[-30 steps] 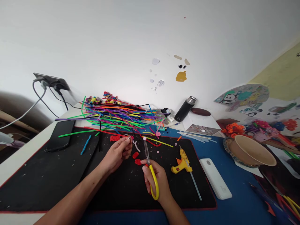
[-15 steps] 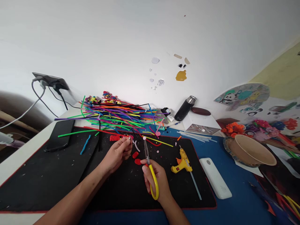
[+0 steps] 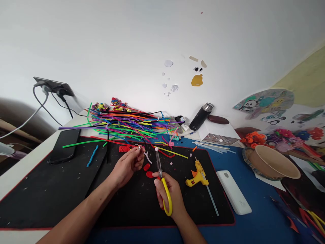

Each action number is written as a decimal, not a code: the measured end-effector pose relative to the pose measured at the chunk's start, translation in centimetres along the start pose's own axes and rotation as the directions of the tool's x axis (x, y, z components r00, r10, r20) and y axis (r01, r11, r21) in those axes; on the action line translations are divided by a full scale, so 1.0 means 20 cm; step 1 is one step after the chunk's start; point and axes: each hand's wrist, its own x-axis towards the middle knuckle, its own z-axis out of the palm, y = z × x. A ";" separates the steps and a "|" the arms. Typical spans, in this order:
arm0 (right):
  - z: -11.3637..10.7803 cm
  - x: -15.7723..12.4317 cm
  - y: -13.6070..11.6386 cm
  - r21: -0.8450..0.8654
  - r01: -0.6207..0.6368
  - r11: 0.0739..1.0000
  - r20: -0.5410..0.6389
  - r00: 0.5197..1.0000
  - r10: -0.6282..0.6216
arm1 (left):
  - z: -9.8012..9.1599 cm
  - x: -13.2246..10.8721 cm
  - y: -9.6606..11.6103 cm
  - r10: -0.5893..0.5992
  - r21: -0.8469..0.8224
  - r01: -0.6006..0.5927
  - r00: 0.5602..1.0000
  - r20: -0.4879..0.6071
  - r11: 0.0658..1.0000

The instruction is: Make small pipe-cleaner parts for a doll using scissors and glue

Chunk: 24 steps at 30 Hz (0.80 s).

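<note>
My left hand (image 3: 128, 165) pinches a small silvery piece (image 3: 139, 147) with a pink stem at its fingertips, just over the black mat (image 3: 50, 189). My right hand (image 3: 169, 196) grips yellow-handled scissors (image 3: 162, 183), blades pointing away toward a small white bead (image 3: 156, 148). Small red pieces (image 3: 148, 171) lie on the mat between the two hands. A red ridged strip (image 3: 125, 148) rests just beyond my left fingers.
A heap of coloured pipe cleaners (image 3: 127, 123) lies at the back. A yellow glue gun (image 3: 197, 174) and white power bank (image 3: 233, 196) sit to the right, a phone (image 3: 64, 145) to the left. A black flask (image 3: 201, 117) and paper bowl (image 3: 275, 162) stand further right.
Almost nothing has changed. Both hands stay where they were, and the camera view has tilted slightly.
</note>
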 end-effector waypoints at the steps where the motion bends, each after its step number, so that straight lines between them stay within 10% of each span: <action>1: 0.00 0.00 0.00 -0.002 -0.002 1.000 -0.001 1.000 0.002 | 0.00 0.00 0.00 0.001 0.001 -0.001 1.000 -0.004 1.000; 24: 0.00 0.00 0.01 0.015 -0.013 1.000 -0.005 1.000 0.013 | 0.01 -0.01 0.00 0.033 0.082 -0.031 0.999 -0.030 0.996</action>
